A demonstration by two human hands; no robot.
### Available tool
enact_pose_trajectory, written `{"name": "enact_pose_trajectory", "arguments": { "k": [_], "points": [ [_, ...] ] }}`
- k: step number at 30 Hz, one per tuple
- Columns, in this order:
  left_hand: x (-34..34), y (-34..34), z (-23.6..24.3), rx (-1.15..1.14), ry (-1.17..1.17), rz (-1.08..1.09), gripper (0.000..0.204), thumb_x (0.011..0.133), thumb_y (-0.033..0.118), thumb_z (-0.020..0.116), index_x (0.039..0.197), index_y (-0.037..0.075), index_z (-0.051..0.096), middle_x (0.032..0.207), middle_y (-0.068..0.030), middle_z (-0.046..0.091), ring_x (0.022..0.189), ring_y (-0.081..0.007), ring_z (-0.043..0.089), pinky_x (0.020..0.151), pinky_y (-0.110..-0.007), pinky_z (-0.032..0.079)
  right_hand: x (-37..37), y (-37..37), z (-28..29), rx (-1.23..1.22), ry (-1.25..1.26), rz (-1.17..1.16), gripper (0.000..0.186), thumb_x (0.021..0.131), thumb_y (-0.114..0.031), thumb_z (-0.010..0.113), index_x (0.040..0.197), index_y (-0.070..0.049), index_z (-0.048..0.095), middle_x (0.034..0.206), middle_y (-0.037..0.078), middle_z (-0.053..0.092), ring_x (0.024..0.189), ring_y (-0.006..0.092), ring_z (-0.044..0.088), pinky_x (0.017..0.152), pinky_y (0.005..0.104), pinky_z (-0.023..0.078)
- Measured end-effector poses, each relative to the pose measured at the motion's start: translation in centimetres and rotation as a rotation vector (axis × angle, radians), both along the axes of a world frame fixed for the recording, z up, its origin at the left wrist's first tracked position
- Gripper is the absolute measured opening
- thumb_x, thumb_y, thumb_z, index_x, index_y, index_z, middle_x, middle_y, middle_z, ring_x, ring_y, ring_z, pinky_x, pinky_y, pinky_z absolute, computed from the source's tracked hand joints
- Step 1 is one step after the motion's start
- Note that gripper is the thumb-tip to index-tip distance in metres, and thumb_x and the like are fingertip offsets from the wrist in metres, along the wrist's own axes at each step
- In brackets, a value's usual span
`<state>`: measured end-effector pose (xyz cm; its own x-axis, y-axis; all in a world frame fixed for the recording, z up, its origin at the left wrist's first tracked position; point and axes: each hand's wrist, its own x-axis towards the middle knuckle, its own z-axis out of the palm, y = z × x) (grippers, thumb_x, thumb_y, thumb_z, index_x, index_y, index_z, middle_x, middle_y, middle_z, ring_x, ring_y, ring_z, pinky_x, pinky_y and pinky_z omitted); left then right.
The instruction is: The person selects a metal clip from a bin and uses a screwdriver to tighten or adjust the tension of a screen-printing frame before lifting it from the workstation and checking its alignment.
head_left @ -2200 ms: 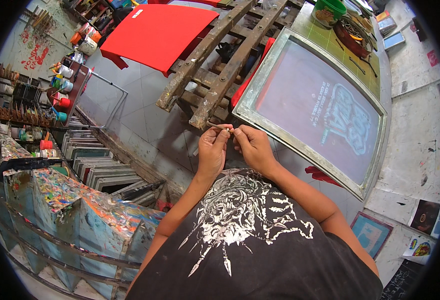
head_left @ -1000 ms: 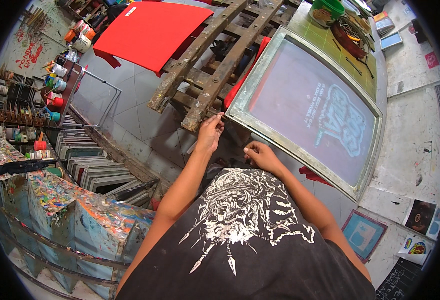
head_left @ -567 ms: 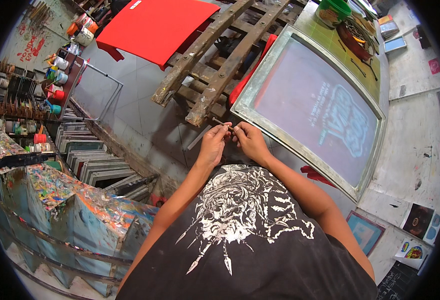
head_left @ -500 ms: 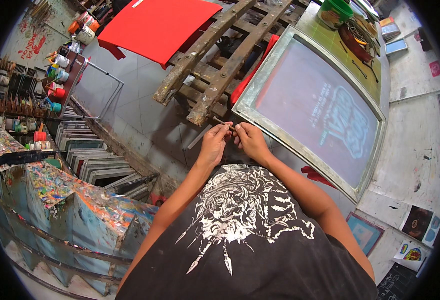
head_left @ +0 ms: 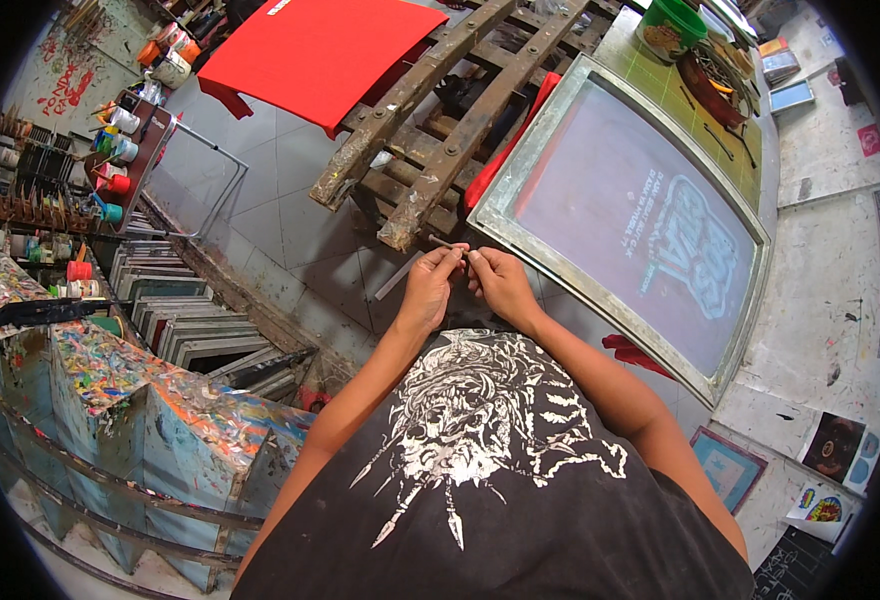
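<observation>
A: The hands have come together. A second ago the left hand [head_left: 429,287] was up by the corner of the framed screen [head_left: 590,298], and the right hand [head_left: 503,285] was lower, near the black shirt [head_left: 490,470].

B: And the grip now?

A: Closed. Fingertips of both hands pinch a thin brown rod [head_left: 439,241]. Its free end sticks out past the left fingers, near the end of a paint-stained rail [head_left: 400,232].

B: Any writing around?

A: The screen carries pale outlined lettering with smaller lines beside it. The red panel [head_left: 320,60] has a small white label at its far edge. There's red hand-painted lettering on the left wall [head_left: 68,90], and chalk-like writing on a dark board [head_left: 792,563] at lower right.

B: Edges and room?

A: The screen's near edge runs just beyond the right hand; whether they touch, I can't tell. Left of the hands, grey tiled floor [head_left: 280,200] stretches between the rails and the stacked frames [head_left: 210,335].
</observation>
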<state>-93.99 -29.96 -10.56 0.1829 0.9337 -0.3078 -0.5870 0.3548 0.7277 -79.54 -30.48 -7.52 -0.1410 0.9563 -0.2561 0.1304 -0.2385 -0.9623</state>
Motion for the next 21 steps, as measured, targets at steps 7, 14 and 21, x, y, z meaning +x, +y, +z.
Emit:
{"name": "enact_pose_trajectory", "arguments": {
  "k": [7, 14, 21],
  "points": [
    [0.0, 0.2, -0.3, 0.037, 0.006, -0.017, 0.015, 0.095, 0.012, 0.059, 0.091, 0.002, 0.069, 0.095, -0.0021, 0.065, 0.078, -0.006, 0.052, 0.073, -0.022, 0.042, -0.1, 0.3, -0.3, -0.016, 0.026, -0.006, 0.044, 0.1, -0.034, 0.046, 0.075, 0.0, 0.06, 0.062, 0.004, 0.057, 0.052, 0.0106, 0.056, 0.05, 0.0253, 0.045],
    [-0.3, 1.7, -1.0, -0.065, 0.001, 0.033, 0.014, 0.094, 0.013, 0.059, 0.093, 0.003, 0.068, 0.094, 0.0008, 0.064, 0.078, -0.005, 0.053, 0.073, -0.022, 0.042, 0.6, 0.6, -2.0, -0.215, 0.054, 0.042, 0.052, 0.1, -0.042, 0.043, 0.075, 0.0, 0.06, 0.06, 0.006, 0.059, 0.05, 0.012, 0.056, 0.049, 0.0258, 0.045],
    [0.6, 4.3, -2.3, -0.057, 0.101, 0.051, 0.013, 0.094, 0.015, 0.059, 0.088, 0.006, 0.066, 0.101, 0.0004, 0.065, 0.075, -0.0047, 0.051, 0.073, -0.022, 0.041, 1.5, -0.3, -2.3, -0.388, 0.009, 0.118, 0.046, 0.098, -0.041, 0.049, 0.078, -0.001, 0.061, 0.064, 0.004, 0.06, 0.053, 0.0108, 0.055, 0.051, 0.0246, 0.045]
  ]
}}
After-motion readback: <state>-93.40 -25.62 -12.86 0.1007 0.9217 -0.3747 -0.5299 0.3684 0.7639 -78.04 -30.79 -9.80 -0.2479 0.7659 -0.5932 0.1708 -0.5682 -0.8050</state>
